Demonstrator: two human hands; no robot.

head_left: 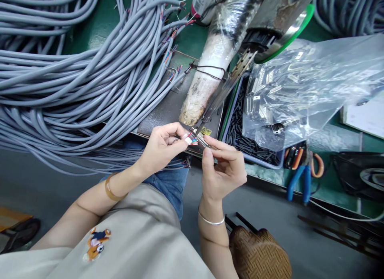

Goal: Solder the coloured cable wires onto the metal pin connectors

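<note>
My left hand [163, 146] pinches a few thin coloured wires [192, 139] between thumb and fingertips. Close beside it, my right hand [223, 166] grips the end of a small metal connector [201, 140] between thumb and index finger. The wires meet the connector at its left side. Above it, the narrow tip of a soldering iron [207, 115] comes down to the connector's upper edge; whether it touches cannot be told. A thick, white, plastic-wrapped piece [202, 83] ends just above my left fingertips.
Many grey cables [90, 79] with stripped ends cover the left side. At the right are a blue tray [279, 161] of black sleeves, a clear bag [318, 83] of metal connectors and blue-handled pliers [306, 183]. A woven brown stool [259, 253] stands below the bench edge.
</note>
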